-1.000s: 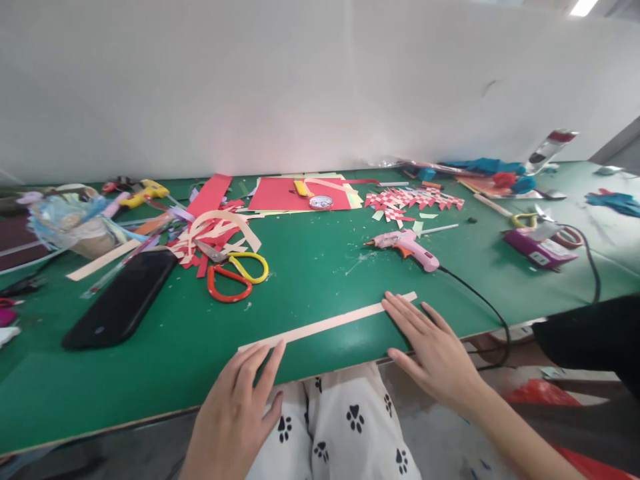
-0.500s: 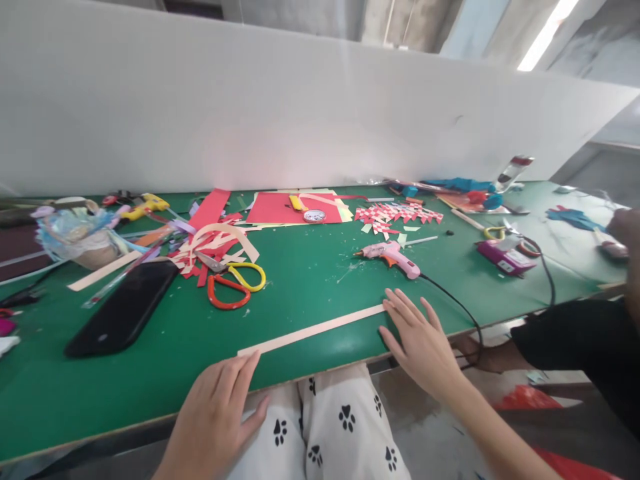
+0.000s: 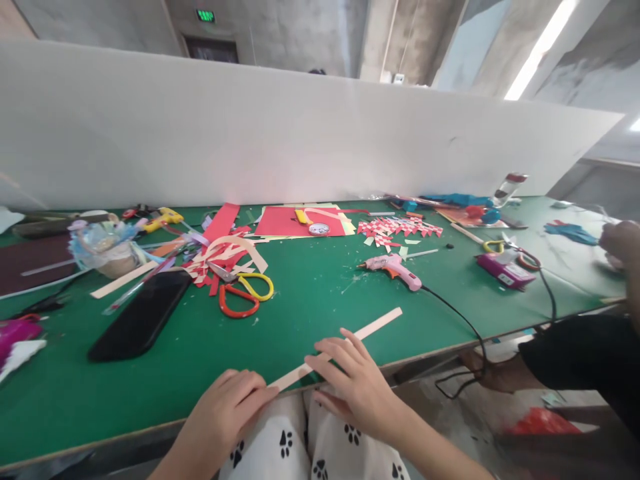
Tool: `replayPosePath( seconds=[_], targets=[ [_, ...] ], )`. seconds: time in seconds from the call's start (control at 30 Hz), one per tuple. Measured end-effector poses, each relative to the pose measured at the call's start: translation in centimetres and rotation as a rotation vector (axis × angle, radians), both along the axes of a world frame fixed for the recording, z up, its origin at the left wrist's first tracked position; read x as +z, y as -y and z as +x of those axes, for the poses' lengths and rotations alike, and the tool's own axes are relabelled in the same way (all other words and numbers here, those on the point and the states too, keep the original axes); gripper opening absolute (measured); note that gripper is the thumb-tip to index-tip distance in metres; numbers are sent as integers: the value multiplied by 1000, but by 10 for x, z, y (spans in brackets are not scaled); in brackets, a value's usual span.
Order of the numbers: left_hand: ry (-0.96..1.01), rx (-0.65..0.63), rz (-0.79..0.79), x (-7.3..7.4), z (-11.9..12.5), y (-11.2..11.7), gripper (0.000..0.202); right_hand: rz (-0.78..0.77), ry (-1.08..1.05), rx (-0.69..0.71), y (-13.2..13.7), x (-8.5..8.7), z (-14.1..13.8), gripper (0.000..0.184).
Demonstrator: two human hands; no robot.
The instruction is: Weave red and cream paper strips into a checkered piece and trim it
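Observation:
A long pale peach paper strip [image 3: 380, 323] lies slantwise near the front edge of the green table [image 3: 310, 287]. My left hand [image 3: 225, 410] is at the strip's near end, fingers curled together on it at the table edge. My right hand [image 3: 353, 383] rests on the middle of the strip with its fingers spread flat. Both hands are over the table edge, above my lap in paw-print fabric [image 3: 300, 447].
A pink glue gun [image 3: 393, 267] with a black cord lies beyond the strip. Red and yellow scissors [image 3: 245, 293], a pile of paper strips and a black phone [image 3: 143, 313] are to the left. A red sheet [image 3: 285, 221] and woven paper [image 3: 400, 228] lie at the back. Another person's hand [image 3: 617, 240] is at the right.
My right hand has slid left along the strip from its far end to its middle. My left hand's fingers have curled at the near end. The strip now lies more steeply slanted.

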State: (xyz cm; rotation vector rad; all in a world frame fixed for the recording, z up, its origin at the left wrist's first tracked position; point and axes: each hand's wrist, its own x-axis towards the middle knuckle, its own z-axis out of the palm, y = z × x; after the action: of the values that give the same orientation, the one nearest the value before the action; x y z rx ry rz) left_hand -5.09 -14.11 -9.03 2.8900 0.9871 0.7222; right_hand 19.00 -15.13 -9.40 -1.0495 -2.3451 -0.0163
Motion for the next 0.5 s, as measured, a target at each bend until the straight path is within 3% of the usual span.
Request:
replayPosePath(
  seconds=[0.13, 0.3, 0.43, 0.5],
  targets=[
    [125, 97, -157, 11, 7, 1, 17, 125, -37, 69, -6, 6, -27, 19],
    [285, 253, -417, 27, 18, -5, 23, 196, -86, 94, -19, 17, -45, 22],
    [200, 275, -651, 39, 21, -13, 28, 169, -43, 118, -31, 23, -44, 20],
    [105, 248, -694, 44, 22, -17, 34, 174, -33, 127, -37, 24, -44, 20]
  ],
)
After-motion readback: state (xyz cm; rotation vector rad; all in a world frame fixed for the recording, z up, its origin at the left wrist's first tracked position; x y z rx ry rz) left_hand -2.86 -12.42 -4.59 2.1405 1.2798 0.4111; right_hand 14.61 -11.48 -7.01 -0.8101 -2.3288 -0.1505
